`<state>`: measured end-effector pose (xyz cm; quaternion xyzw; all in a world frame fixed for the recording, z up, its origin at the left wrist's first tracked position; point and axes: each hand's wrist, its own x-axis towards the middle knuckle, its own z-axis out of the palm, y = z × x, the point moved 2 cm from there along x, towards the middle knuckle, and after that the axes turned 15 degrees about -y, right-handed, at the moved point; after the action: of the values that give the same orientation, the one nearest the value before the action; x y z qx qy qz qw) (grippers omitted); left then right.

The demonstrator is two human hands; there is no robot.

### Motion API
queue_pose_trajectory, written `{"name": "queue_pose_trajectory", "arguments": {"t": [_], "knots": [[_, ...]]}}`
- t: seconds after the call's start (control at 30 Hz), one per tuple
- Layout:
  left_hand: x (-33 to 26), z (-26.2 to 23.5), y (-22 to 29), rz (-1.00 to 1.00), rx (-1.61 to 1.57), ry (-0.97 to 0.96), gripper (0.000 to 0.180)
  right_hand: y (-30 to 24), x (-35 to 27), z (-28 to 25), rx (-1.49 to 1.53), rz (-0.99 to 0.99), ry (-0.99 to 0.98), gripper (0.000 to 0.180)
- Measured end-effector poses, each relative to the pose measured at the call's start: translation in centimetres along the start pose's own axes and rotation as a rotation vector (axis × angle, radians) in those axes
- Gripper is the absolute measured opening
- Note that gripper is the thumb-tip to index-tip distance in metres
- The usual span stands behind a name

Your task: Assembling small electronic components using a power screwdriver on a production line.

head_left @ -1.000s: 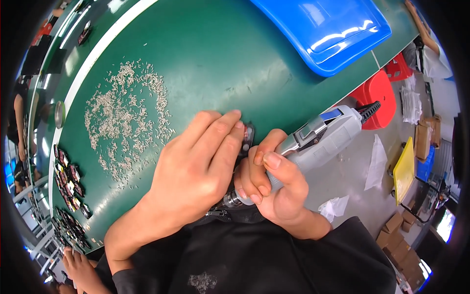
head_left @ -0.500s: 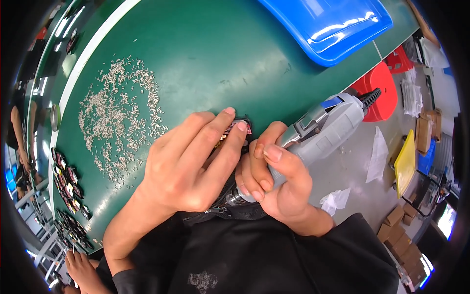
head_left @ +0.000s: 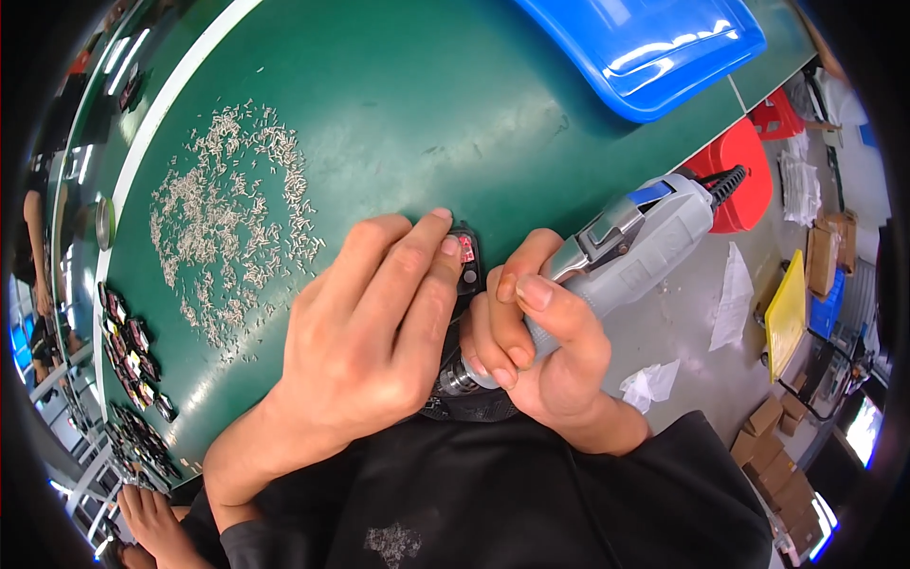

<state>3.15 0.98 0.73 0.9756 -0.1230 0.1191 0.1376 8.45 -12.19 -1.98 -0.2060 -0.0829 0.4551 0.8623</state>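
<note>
My right hand (head_left: 559,341) is wrapped round the front of a grey electric screwdriver (head_left: 649,242), whose body slants up to the right and whose tip end points down toward my lap. My left hand (head_left: 365,327) reaches over a small black housing (head_left: 471,280) with a red part in it, index and middle fingertips at its upper edge. Most of that housing is hidden under the fingers, as is the thumb. Left of my left hand, many small silver screws (head_left: 223,213) lie scattered on the green table (head_left: 408,104).
A blue tray (head_left: 654,66) stands at the table's far right. Beyond the edge is a red stool (head_left: 739,180). Several dark small assemblies (head_left: 133,360) lie along the left edge, near another person's hand (head_left: 152,522). A black cable (head_left: 730,185) leaves the screwdriver.
The black housing has turned or shifted under my left fingers, so more of its right side shows. My left fingers have drawn closer together. The screwdriver has moved slightly right.
</note>
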Motion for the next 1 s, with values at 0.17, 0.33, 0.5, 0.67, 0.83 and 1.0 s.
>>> {"name": "queue_pose_trajectory", "arguments": {"t": [0.17, 0.33, 0.5, 0.67, 0.83, 1.0], "knots": [[-0.1, -0.1, 0.3, 0.014, 0.045, -0.031, 0.030, -0.2, -0.1, 0.1, -0.102, 0.043, -0.011, 0.010], [-0.3, -1.3, 0.7, -0.016, 0.021, -0.172, 0.034, -1.5, 0.2, 0.1, -0.224, 0.130, -0.053, 0.012], [-1.0, -1.3, 1.1, -0.036, -0.002, -0.245, 0.045, -6.6, 2.8, 1.9, -0.390, -0.098, -0.421, 0.027], [-1.4, -0.8, 1.0, 0.003, 0.063, -0.217, 0.046, -9.1, 5.7, 2.7, -0.484, -0.126, -0.613, 0.032], [-1.5, -0.6, 0.8, 0.013, 0.072, -0.191, 0.043, -9.1, 7.3, 1.7, -0.497, -0.075, -0.655, 0.037], [-1.4, -0.5, 0.5, 0.020, 0.081, -0.157, 0.039, -8.6, 7.7, 0.5, -0.456, -0.078, -0.629, 0.037]]}}
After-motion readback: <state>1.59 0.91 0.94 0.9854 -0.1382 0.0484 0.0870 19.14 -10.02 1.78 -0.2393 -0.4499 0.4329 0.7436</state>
